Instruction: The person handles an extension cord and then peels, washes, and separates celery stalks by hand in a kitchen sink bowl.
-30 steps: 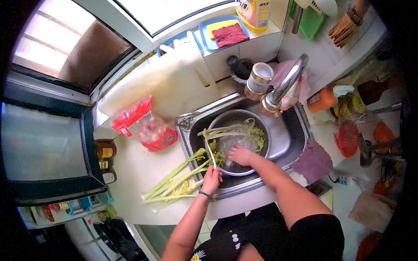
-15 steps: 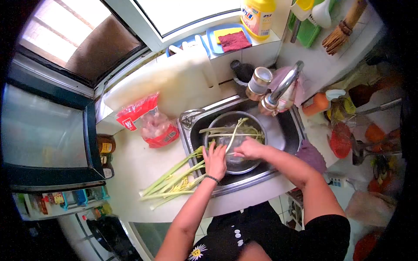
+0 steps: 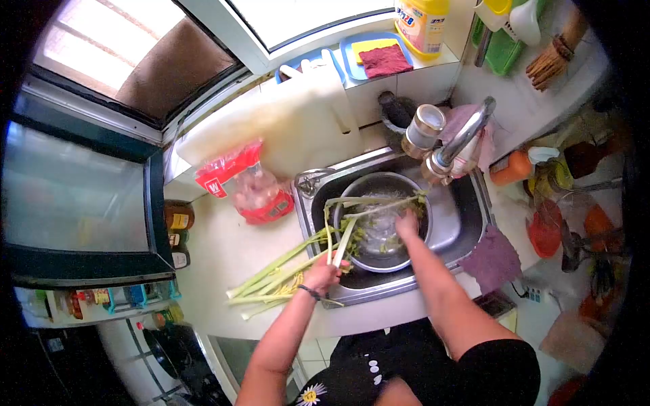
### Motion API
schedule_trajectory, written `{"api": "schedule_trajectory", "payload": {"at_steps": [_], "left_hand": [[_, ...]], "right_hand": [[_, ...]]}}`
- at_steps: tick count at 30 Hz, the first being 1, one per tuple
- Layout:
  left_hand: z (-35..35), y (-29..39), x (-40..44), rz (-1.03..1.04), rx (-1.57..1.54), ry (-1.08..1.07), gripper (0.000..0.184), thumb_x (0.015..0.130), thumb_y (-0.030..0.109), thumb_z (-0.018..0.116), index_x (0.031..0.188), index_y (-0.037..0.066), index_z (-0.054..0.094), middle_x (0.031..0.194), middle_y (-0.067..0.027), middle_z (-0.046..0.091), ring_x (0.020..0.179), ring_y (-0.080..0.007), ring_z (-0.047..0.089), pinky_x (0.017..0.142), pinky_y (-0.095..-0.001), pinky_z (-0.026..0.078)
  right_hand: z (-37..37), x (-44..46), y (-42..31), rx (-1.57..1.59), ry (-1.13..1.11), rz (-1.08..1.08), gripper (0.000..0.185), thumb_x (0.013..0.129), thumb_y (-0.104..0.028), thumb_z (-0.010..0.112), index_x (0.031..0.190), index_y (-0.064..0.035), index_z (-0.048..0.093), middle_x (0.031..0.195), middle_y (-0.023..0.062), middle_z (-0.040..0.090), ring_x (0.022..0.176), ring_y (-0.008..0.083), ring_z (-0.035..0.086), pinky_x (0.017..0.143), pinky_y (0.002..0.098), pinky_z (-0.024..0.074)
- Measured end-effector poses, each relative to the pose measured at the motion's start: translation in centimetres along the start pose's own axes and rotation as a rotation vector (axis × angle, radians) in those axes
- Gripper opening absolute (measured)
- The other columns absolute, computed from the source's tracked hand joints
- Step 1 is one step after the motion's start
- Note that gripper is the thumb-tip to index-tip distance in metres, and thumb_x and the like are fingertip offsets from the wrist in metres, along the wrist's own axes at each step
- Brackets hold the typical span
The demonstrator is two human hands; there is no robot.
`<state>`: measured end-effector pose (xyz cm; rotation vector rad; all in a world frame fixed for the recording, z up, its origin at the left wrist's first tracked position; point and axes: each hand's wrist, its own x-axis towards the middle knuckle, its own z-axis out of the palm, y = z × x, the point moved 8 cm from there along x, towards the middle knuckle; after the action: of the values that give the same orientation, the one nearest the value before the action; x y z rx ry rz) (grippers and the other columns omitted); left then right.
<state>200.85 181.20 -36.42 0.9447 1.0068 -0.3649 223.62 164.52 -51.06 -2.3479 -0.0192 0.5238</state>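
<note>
My left hand is closed around pale green celery stalks at the sink's near left edge. From that hand the stalks reach up over the rim of a round metal bowl. Inside the bowl, at its right side, is my right hand, close to leafy celery tops and water. Its fingers are blurred, so their grip does not show. More celery lies on the counter left of the sink, partly behind my left wrist.
The bowl stands in a metal sink under a curved faucet. A red and clear plastic bag sits on the counter, with a white cutting board behind it. A purple cloth hangs at the sink's right corner.
My left hand has moved down and left from the bowl's rim, with celery stalks now in its grip. Within the bowl, my right hand has shifted right. The camera view has shifted slightly.
</note>
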Motion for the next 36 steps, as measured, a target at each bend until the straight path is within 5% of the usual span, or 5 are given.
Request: {"api": "schedule_trajectory", "payload": {"at_steps": [7,9,12,22,36], "left_hand": [[5.2,-1.9,7.9,0.2,0.716,0.217,0.032,0.095,0.024,0.035,0.109,0.001,0.051,0.086,-0.0183,0.063,0.074,-0.0329,0.062,0.063,-0.042,0.05],[9.2,0.5,5.3,1.021,0.778,0.231,0.027,0.095,0.031,0.038,0.091,0.006,0.046,0.061,-0.0061,0.052,0.046,-0.0153,0.051,0.037,-0.0294,0.038],[9.7,-3.0,1.6,0.055,0.526,-0.162,0.026,0.096,0.032,0.038,0.089,0.008,0.045,0.065,-0.0053,0.053,0.045,-0.014,0.049,0.037,-0.0262,0.036],[-0.5,-1.7,-7.6,0.101,0.015,0.078,0.024,0.095,0.026,0.047,0.102,0.003,0.047,0.089,-0.0068,0.058,0.075,-0.0212,0.066,0.049,-0.0244,0.051],[3.2,3.1,-0.7,0.562,0.269,0.183,0.033,0.085,-0.002,0.047,0.118,0.002,0.043,0.118,-0.0128,0.053,0.1,-0.0239,0.059,0.079,-0.0311,0.051]], "right_hand": [[7.7,-11.0,-4.8,1.356,-0.723,0.667,0.037,0.098,-0.032,0.035,0.098,-0.0014,0.056,0.085,0.0152,0.063,0.073,0.0266,0.063,0.062,0.0439,0.0517],[5.8,-10.4,-5.4,1.242,-0.703,0.685,0.035,0.098,-0.03,0.035,0.101,-0.0006,0.053,0.084,0.0148,0.062,0.069,0.0256,0.061,0.062,0.0422,0.0524],[6.2,-3.9,-0.6,1.491,-0.569,0.744,0.028,0.096,-0.025,0.036,0.097,-0.0011,0.051,0.079,0.0146,0.06,0.065,0.0245,0.06,0.057,0.0391,0.0513],[0.6,-1.2,-9.7,-0.823,-0.209,-0.77,0.022,0.083,-0.023,0.048,0.089,-0.0041,0.058,0.091,0.013,0.062,0.082,0.0309,0.063,0.07,0.0473,0.0468],[0.1,-4.8,-11.2,-0.667,-0.62,-0.795,0.033,0.089,-0.041,0.044,0.088,-0.0128,0.06,0.071,0.0163,0.063,0.065,0.0354,0.062,0.059,0.0484,0.0487]]}}
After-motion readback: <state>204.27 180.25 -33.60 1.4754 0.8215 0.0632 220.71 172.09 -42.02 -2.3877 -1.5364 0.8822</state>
